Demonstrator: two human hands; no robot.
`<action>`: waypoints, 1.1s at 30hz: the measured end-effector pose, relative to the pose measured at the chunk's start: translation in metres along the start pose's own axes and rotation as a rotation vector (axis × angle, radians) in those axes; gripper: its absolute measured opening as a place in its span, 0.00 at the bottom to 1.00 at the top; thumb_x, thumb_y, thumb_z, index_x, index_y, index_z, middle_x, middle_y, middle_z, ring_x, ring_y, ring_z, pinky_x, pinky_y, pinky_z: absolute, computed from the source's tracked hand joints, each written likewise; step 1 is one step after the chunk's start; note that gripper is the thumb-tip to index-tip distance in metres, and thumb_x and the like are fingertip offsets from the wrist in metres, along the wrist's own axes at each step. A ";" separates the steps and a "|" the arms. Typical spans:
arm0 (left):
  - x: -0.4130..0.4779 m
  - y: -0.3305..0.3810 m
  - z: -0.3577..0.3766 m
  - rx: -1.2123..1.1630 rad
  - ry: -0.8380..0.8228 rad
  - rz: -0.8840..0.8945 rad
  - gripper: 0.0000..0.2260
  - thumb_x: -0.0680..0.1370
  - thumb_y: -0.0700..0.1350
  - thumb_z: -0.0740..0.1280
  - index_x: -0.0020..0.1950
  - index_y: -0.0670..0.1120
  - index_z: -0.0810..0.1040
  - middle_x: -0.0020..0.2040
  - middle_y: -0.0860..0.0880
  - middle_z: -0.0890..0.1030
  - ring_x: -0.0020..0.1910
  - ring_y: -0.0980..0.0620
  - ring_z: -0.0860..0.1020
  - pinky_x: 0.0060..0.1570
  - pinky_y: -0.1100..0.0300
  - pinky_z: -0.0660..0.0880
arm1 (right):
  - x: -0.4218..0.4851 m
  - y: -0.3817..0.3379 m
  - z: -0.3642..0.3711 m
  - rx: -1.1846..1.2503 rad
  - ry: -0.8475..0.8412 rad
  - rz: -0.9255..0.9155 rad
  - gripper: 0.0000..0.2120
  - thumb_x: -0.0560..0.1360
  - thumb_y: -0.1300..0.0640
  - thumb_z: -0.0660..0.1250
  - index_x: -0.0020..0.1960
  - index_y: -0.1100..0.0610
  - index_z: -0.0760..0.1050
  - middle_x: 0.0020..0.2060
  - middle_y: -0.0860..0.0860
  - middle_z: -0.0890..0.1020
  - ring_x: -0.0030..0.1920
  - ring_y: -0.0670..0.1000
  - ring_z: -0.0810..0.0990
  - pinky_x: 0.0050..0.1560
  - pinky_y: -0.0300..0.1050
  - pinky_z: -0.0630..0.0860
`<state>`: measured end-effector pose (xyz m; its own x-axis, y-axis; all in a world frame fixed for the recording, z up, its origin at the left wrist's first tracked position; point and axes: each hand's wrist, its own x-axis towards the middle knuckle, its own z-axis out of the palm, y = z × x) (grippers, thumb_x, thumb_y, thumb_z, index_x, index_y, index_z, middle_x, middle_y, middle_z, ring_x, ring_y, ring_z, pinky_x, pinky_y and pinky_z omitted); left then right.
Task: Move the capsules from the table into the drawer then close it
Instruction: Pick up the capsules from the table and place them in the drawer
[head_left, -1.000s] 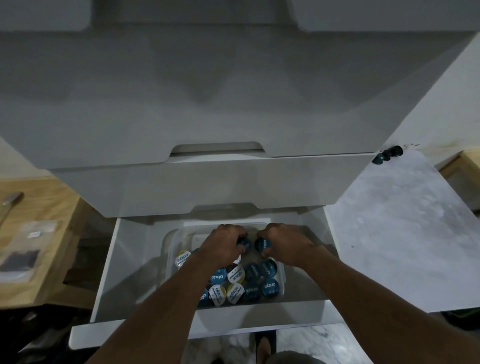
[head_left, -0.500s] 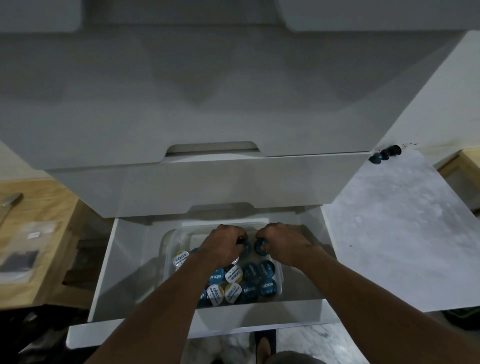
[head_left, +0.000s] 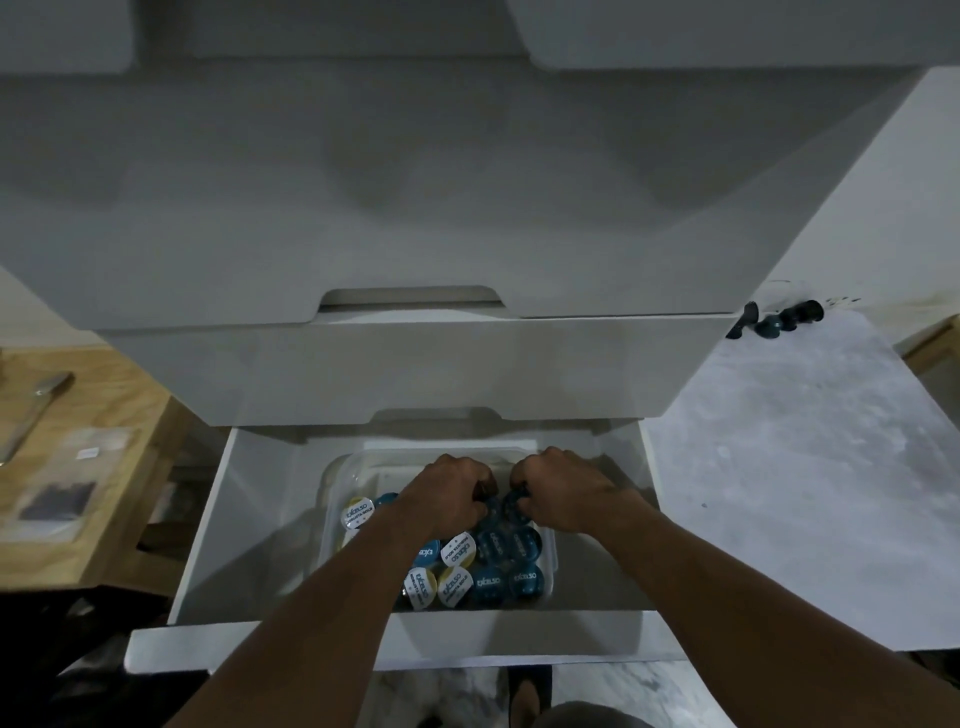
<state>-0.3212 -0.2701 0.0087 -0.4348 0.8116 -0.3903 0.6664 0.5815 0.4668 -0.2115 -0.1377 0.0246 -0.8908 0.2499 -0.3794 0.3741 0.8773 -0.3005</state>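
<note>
One open drawer (head_left: 260, 525) holds one clear tub (head_left: 332, 488). About four white-lidded capsules (head_left: 357, 514) and six blue ones (head_left: 525, 581) show. Two hands (head_left: 452, 496).

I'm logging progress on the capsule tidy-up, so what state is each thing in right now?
White bottom drawer: pulled open.
White drawer above it: slightly ajar.
Clear plastic tub: in the open drawer, holding blue and white-lidded capsules.
Left hand: curled over capsules in the tub.
Right hand: curled, fingers on a dark blue capsule.
Dark capsules on the grey table: not yet moved.

Open white drawer (head_left: 249, 519), clear tray (head_left: 332, 483) inside (capsules (head_left: 457, 584) fill it)
</note>
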 end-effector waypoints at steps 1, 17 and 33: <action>0.000 0.001 0.000 0.005 0.001 -0.009 0.13 0.73 0.42 0.69 0.57 0.50 0.80 0.54 0.46 0.81 0.50 0.47 0.79 0.52 0.55 0.78 | 0.000 0.000 -0.001 -0.008 -0.003 -0.007 0.11 0.73 0.55 0.66 0.53 0.57 0.78 0.50 0.59 0.80 0.49 0.59 0.79 0.44 0.45 0.72; -0.042 0.022 -0.022 0.153 0.349 -0.049 0.14 0.77 0.47 0.66 0.62 0.49 0.76 0.59 0.47 0.79 0.56 0.47 0.77 0.57 0.50 0.75 | -0.042 -0.007 -0.022 0.000 0.271 0.000 0.12 0.78 0.53 0.61 0.59 0.56 0.75 0.56 0.55 0.80 0.54 0.56 0.78 0.48 0.46 0.71; -0.110 0.169 -0.023 0.313 0.663 0.416 0.10 0.78 0.46 0.60 0.57 0.44 0.74 0.53 0.45 0.77 0.51 0.45 0.76 0.48 0.52 0.74 | -0.217 0.021 -0.053 -0.024 0.728 0.335 0.12 0.77 0.56 0.61 0.54 0.62 0.75 0.50 0.58 0.79 0.48 0.60 0.78 0.48 0.54 0.77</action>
<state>-0.1746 -0.2597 0.1494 -0.3168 0.8786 0.3574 0.9457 0.2640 0.1895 -0.0235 -0.1515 0.1471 -0.6799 0.6986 0.2230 0.6530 0.7151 -0.2495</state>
